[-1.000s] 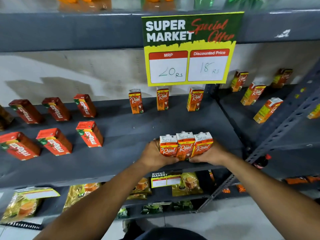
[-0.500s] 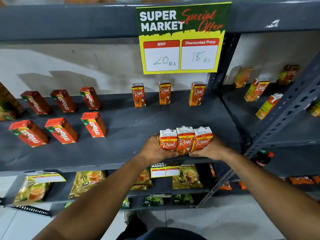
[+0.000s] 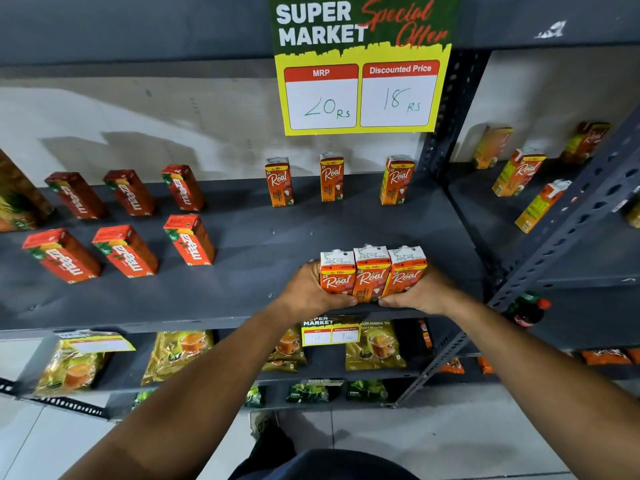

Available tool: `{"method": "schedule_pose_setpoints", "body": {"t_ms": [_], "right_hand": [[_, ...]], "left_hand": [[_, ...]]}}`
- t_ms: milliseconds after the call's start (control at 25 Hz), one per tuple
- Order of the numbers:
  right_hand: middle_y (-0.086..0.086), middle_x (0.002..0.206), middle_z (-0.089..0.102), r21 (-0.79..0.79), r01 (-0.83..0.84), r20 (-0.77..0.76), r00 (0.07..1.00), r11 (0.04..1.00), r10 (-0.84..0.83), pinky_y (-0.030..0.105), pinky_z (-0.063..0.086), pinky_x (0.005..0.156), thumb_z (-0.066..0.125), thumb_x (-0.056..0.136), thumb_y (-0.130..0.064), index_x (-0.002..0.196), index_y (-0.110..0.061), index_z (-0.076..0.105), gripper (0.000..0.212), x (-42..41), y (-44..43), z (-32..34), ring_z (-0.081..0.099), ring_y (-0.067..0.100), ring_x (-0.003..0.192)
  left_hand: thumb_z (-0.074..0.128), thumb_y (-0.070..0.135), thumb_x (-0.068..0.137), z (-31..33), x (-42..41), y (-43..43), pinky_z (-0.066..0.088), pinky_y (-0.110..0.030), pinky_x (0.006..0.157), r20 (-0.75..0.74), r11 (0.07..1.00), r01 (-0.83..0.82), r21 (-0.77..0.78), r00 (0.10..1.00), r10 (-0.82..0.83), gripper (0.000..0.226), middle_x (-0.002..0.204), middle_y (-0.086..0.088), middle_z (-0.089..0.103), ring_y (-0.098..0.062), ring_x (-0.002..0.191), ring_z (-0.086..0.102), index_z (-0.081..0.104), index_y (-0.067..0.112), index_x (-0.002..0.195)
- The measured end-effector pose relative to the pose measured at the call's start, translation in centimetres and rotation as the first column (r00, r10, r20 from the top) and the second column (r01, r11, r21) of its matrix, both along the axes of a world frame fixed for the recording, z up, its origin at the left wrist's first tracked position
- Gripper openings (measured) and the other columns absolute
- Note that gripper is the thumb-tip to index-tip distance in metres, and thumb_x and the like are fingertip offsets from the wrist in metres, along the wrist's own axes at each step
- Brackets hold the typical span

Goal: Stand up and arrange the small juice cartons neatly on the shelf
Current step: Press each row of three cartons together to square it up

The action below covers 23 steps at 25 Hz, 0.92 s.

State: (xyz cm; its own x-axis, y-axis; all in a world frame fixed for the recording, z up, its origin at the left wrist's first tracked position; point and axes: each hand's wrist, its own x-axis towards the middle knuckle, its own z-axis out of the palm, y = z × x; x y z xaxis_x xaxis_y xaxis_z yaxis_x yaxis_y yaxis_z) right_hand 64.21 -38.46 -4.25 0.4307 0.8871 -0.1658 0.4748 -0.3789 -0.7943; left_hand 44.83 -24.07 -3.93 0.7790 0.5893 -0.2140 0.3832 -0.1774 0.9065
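Head view, lower centre: left hand (image 3: 309,293) and right hand (image 3: 420,295) clamped on three upright Real cartons (image 3: 372,274), pressed side-by-side near shelf (image 3: 242,299) front edge.

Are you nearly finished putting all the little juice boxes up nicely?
Mostly, it looks like. Three Real cartons already stand at the back of the shelf, and six Maaza cartons stand in two rows on the left. In hand: the left hand and right hand squeeze a bunch of three cartons upright near the front edge. Left: spacing those three out like the back row.
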Motion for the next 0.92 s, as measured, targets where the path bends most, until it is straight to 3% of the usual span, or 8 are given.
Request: {"method": "schedule_pose_setpoints", "body": {"t_ms": [200, 440, 520, 600, 720, 800, 880, 920], "right_hand": [[-0.024, 0.086, 0.065, -0.007, 0.01, 0.018, 1.0, 1.0, -0.01, 0.008, 0.04, 0.065, 0.093, 0.053, -0.026, 0.09, -0.04, 0.063, 0.049, -0.2, -0.1, 0.4, 0.058, -0.021, 0.073], [-0.023, 0.086, 0.064, -0.012, -0.002, 0.018, 1.0, 1.0, 0.002, 0.0, 0.041, 0.06, 0.093, 0.053, -0.024, 0.088, -0.039, 0.062, 0.049, -0.3, -0.3, 0.5, 0.058, -0.019, 0.076], [-0.024, 0.096, 0.063, 0.001, -0.021, 0.027, 0.999, 1.0, 0.021, -0.002, 0.04, 0.069, 0.094, 0.052, -0.023, 0.107, -0.041, 0.058, 0.068, -0.1, -0.4, 0.6, 0.058, -0.013, 0.09], [-0.021, 0.118, 0.056, 0.001, -0.06, 0.01, 0.998, 0.998, 0.06, 0.011, 0.038, 0.092, 0.093, 0.052, -0.02, 0.142, -0.041, 0.028, 0.113, 0.4, -0.9, 0.9, 0.053, -0.004, 0.108], [-0.018, 0.136, 0.041, -0.026, -0.005, 0.024, 1.0, 1.0, 0.006, 0.028, 0.03, 0.103, 0.093, 0.05, -0.032, 0.141, -0.057, -0.005, 0.137, 1.3, -3.3, 1.4, 0.037, 0.004, 0.127], [-0.02, 0.142, 0.032, 0.034, 0.084, 0.028, 0.996, 0.996, -0.085, 0.028, 0.029, 0.106, 0.092, 0.051, -0.036, 0.137, -0.065, 0.0, 0.13, 1.3, -5.9, 1.5, 0.03, 0.0, 0.132], [-0.015, 0.138, 0.046, 0.185, 0.161, 0.037, 0.985, 0.97, -0.17, 0.019, 0.037, 0.101, 0.09, 0.058, -0.026, 0.135, -0.061, 0.023, 0.108, 0.2, -8.5, 0.5, 0.043, -0.003, 0.126], [-0.008, 0.122, 0.058, 0.252, 0.2, 0.038, 0.976, 0.947, -0.216, 0.016, 0.043, 0.093, 0.088, 0.061, -0.024, 0.125, -0.057, 0.04, 0.086, -0.7, -9.7, -0.3, 0.053, -0.001, 0.111]], "left_hand": [[0.09, 0.027, 0.059, 0.1, 0.1, 0.1, 0.053, -0.04, 0.093, -0.017, 1.0, 0.018, 0.015, 1.0, -0.017, 0.067, 0.109, 0.004, 0.07, -0.011, 0.098, 0.066, 0.059, 0.025, 0.118], [0.092, 0.024, 0.056, -0.2, 0.0, 0.3, 0.053, -0.042, 0.092, 0.003, 0.999, 0.046, -0.018, 0.999, -0.046, 0.071, 0.109, 0.004, 0.069, -0.012, 0.1, 0.066, 0.058, 0.025, 0.118], [0.094, 0.022, 0.052, -0.1, -0.2, 0.7, 0.052, -0.041, 0.094, 0.007, 0.995, 0.1, -0.029, 0.995, -0.1, 0.084, 0.115, 0.003, 0.066, -0.015, 0.108, 0.063, 0.052, 0.025, 0.125], [0.095, 0.022, 0.047, 0.2, -1.0, 1.2, 0.05, -0.032, 0.096, 0.074, 0.989, 0.141, -0.048, 0.988, -0.138, 0.106, 0.128, 0.004, 0.056, -0.014, 0.119, 0.055, 0.039, 0.028, 0.136], [0.093, 0.03, 0.043, 0.8, -4.0, 1.7, 0.038, -0.018, 0.103, 0.215, 0.997, 0.069, -0.027, 0.975, -0.061, 0.124, 0.145, 0.004, 0.04, -0.009, 0.131, 0.041, 0.024, 0.024, 0.146], [0.092, 0.041, 0.044, 0.3, -7.8, 1.6, 0.031, -0.02, 0.109, 0.281, 0.997, -0.02, 0.076, 0.96, -0.002, 0.121, 0.147, 0.007, 0.042, -0.006, 0.135, 0.038, 0.028, 0.026, 0.145], [0.09, 0.048, 0.05, -1.2, -12.7, 1.4, 0.032, -0.021, 0.109, 0.344, 0.972, -0.142, 0.189, 0.936, 0.07, 0.107, 0.142, 0.014, 0.049, -0.007, 0.133, 0.041, 0.036, 0.031, 0.141], [0.088, 0.051, 0.052, -2.0, -15.3, 1.2, 0.035, -0.02, 0.106, 0.37, 0.946, -0.226, 0.232, 0.92, 0.129, 0.099, 0.139, 0.014, 0.052, -0.009, 0.131, 0.045, 0.041, 0.033, 0.138]]}}
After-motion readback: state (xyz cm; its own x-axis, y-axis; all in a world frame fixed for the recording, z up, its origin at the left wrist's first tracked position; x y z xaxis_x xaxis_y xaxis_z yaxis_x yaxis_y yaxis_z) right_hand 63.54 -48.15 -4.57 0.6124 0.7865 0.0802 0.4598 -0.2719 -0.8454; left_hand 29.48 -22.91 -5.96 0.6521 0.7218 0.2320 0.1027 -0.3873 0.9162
